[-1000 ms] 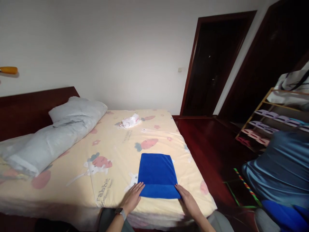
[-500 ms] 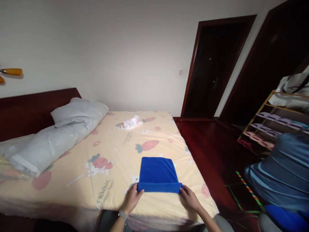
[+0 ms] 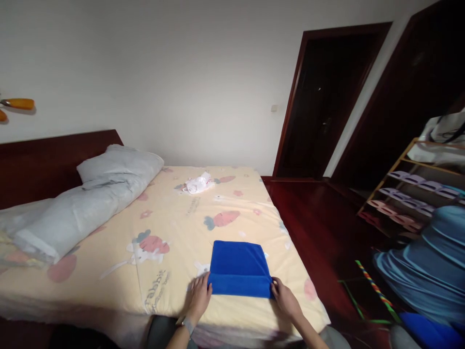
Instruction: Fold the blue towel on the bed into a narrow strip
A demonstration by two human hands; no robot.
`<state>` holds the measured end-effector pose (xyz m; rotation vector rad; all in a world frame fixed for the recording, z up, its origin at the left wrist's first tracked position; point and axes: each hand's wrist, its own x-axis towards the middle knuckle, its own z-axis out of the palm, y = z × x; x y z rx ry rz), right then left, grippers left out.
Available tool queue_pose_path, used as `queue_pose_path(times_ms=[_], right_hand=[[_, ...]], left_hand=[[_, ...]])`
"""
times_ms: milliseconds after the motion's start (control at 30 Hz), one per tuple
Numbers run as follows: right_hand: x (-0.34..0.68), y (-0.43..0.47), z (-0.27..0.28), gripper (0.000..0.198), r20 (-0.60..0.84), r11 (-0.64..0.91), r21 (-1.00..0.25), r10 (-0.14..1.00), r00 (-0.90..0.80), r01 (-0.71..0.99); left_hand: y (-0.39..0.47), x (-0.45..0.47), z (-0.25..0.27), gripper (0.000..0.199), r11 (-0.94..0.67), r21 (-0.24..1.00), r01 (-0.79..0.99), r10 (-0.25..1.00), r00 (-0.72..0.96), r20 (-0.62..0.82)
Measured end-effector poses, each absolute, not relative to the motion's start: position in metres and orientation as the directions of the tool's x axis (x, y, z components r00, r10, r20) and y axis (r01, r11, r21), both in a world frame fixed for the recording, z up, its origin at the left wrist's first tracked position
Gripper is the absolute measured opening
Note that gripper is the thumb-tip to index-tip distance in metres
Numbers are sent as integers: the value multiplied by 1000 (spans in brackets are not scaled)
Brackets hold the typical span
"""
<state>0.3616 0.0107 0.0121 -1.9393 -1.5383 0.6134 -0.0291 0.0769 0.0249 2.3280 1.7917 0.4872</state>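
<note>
Two hands work at the near edge of a bed (image 3: 109, 271), left hand (image 3: 198, 298) and right hand (image 3: 286, 300) pinching a folded blue towel (image 3: 238, 264) by its corners; keeping both edges level should square the fold.

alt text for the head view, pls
Two hands, left hand and right hand, grip the near corners of a folded blue towel on a bed with a carrot-print sheet. A grey pillow lies left; a dark doorway stands beyond.
</note>
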Motion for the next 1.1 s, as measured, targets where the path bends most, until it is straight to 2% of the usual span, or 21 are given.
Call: queue_pose_path(times_ms=[100, 200, 300, 367, 467, 567, 667, 767, 900, 1000, 1100], right_hand=[[350, 9, 16, 52, 200, -74, -558, 955, 221, 827], [332, 10, 19, 51, 389, 148, -374, 921, 10, 915], [316, 8, 17, 58, 314, 308, -316, 927, -207, 897], [313, 5, 14, 66, 214, 279, -341, 953, -215, 898], [321, -1, 10, 77, 122, 172, -409, 984, -133, 896], [333, -3, 9, 77, 98, 125, -500, 991, -87, 857], [342, -1, 8, 72, 138, 123, -615, 989, -47, 779], [347, 3, 7, 68, 148, 100, -718, 989, 10, 689], [353, 11, 7, 67, 51, -20, -837, 992, 113, 547], [357, 21, 9, 61, -15, -104, -901, 978, 210, 422], [358, 28, 10, 60, -29, -124, -916, 969, 246, 382]], left_hand=[[69, -18, 28, 46, -370, 230, 900, 900, 286, 329], [64, 3, 38, 53, -617, 140, 774, 756, 535, 377], [63, 20, 47, 65, -765, 178, 619, 642, 716, 273], [66, 20, 46, 67, -761, 268, 591, 643, 741, 192], [73, 2, 37, 68, -706, 357, 612, 683, 722, 113], [81, -23, 27, 72, -654, 383, 653, 728, 681, 82], [87, -39, 23, 76, -579, 435, 689, 783, 618, 64], [93, -44, 22, 65, -446, 572, 688, 870, 485, 95], [100, -42, 23, 44, -278, 782, 558, 938, 335, 95], [104, -38, 25, 45, -247, 820, 516, 944, 318, 84], [109, -32, 25, 39, -215, 812, 542, 961, 265, 77]])
